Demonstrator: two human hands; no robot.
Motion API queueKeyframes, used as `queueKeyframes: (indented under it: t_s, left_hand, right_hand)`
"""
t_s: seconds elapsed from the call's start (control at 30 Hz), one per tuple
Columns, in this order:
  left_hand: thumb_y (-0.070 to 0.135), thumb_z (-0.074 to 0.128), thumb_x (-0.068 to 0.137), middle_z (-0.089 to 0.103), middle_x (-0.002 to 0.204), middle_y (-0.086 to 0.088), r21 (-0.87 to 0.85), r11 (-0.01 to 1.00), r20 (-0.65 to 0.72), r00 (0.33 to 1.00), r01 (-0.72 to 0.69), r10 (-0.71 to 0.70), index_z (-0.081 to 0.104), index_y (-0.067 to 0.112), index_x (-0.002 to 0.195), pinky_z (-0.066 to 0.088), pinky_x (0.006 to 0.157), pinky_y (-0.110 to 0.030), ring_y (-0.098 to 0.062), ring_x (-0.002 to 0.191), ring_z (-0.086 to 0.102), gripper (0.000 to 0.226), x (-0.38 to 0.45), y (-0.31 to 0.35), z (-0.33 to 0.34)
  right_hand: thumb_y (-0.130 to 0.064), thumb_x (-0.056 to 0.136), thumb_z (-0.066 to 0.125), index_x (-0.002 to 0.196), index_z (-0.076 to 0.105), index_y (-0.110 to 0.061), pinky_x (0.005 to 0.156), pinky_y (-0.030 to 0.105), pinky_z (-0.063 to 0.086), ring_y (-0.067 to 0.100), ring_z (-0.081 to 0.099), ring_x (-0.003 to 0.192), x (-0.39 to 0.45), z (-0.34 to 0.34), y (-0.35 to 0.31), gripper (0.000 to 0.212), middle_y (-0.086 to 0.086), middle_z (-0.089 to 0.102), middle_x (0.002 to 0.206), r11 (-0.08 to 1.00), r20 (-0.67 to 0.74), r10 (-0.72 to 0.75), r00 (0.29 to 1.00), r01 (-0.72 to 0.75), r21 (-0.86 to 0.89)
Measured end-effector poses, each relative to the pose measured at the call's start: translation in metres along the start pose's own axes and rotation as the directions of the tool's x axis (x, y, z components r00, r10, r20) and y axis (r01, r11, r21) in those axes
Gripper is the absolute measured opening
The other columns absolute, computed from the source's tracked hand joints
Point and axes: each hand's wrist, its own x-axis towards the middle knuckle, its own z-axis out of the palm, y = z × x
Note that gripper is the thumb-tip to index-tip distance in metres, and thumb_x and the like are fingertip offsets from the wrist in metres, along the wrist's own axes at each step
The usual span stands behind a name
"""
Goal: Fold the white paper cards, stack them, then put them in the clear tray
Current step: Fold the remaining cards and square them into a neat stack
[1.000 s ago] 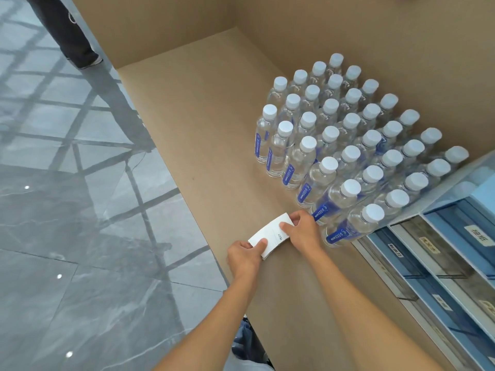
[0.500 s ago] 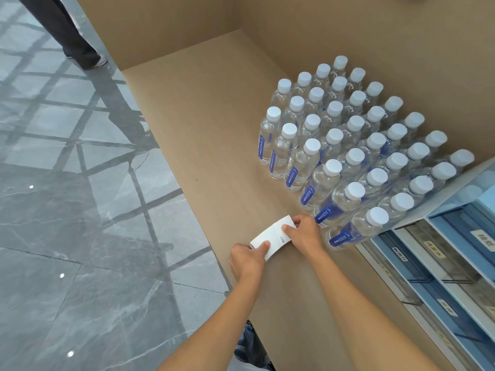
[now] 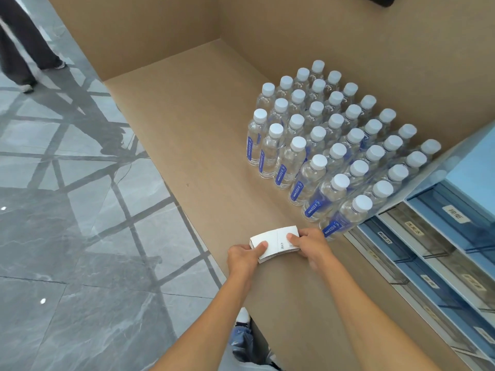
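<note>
A small stack of white paper cards [image 3: 276, 242] lies on the brown cardboard surface [image 3: 203, 145] near its front left edge. My left hand [image 3: 245, 259] grips the stack's left end with the thumb on top. My right hand [image 3: 310, 243] holds the right end, fingers pressing down on the top card. Layered card edges show along the near side of the stack. Clear trays with labels [image 3: 417, 253] sit at the right, behind my right forearm.
Several rows of water bottles with white caps [image 3: 334, 145] stand close behind and to the right of my hands. Cardboard walls [image 3: 348, 44] rise at the back. Grey tiled floor [image 3: 67, 236] drops off left, where a person's legs [image 3: 18, 49] stand.
The stack has turned slightly, lying flatter and more level between both hands. My right fingers shifted further onto the top card. The view tilted a little.
</note>
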Motion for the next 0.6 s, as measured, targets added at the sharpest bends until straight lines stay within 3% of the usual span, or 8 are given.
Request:
queueKeyframes:
  t_s: [0.17, 0.33, 0.43, 0.5, 0.6]
  left_hand:
    - [0.033, 0.086, 0.07, 0.059, 0.071, -0.007, 0.062, 0.996, 0.149, 0.988, -0.056, 0.047, 0.054, 0.014, 0.075, 0.041, 0.064, -0.032, -0.021, 0.065, 0.049, 0.038, -0.011, -0.006, 0.014]
    - [0.027, 0.085, 0.073, 0.06, 0.076, -0.008, 0.159, 0.976, 0.302, 0.949, -0.147, 0.093, 0.058, 0.011, 0.081, 0.043, 0.067, -0.033, -0.021, 0.07, 0.053, 0.032, -0.037, -0.018, 0.048]
    - [0.026, 0.084, 0.076, 0.063, 0.078, -0.009, 0.24, 0.951, 0.392, 0.916, -0.196, 0.089, 0.063, 0.008, 0.084, 0.045, 0.066, -0.033, -0.021, 0.07, 0.056, 0.028, -0.064, -0.034, 0.074]
    - [0.025, 0.083, 0.078, 0.063, 0.077, -0.009, 0.292, 0.928, 0.44, 0.894, -0.23, 0.083, 0.062, 0.008, 0.083, 0.045, 0.064, -0.032, -0.022, 0.069, 0.055, 0.027, -0.083, -0.046, 0.092]
    - [0.023, 0.082, 0.079, 0.061, 0.075, -0.01, 0.361, 0.889, 0.504, 0.861, -0.283, 0.07, 0.064, 0.004, 0.084, 0.043, 0.056, -0.027, -0.021, 0.061, 0.052, 0.027, -0.111, -0.069, 0.12]
  right_hand:
    - [-0.009, 0.09, 0.065, 0.105, 0.069, 0.0, 0.083, 0.034, 0.05, 0.02, 0.066, 0.084, -0.026, -0.031, 0.03, 0.018, 0.011, 0.072, 0.095, 0.981, 0.008, 0.096, 0.995, -0.096, 0.168]
    - [-0.009, 0.089, 0.066, 0.107, 0.068, 0.002, 0.067, 0.026, 0.051, 0.017, 0.068, 0.08, -0.058, -0.073, 0.071, 0.021, 0.011, 0.075, 0.097, 0.955, -0.099, 0.141, 0.985, -0.109, 0.277]
    - [-0.009, 0.089, 0.066, 0.105, 0.07, 0.002, 0.085, 0.038, 0.057, 0.024, 0.071, 0.09, -0.083, -0.104, 0.104, 0.019, 0.014, 0.076, 0.099, 0.936, -0.194, 0.144, 0.97, -0.07, 0.344]
    - [-0.009, 0.088, 0.067, 0.098, 0.072, -0.001, 0.097, 0.046, 0.053, 0.03, 0.071, 0.098, -0.1, -0.124, 0.128, 0.014, 0.015, 0.076, 0.1, 0.927, -0.249, 0.15, 0.957, -0.049, 0.372]
    - [-0.009, 0.088, 0.067, 0.09, 0.073, -0.006, 0.094, 0.042, 0.053, 0.025, 0.07, 0.089, -0.131, -0.152, 0.166, 0.006, 0.016, 0.076, 0.102, 0.894, -0.301, 0.171, 0.938, -0.02, 0.447]
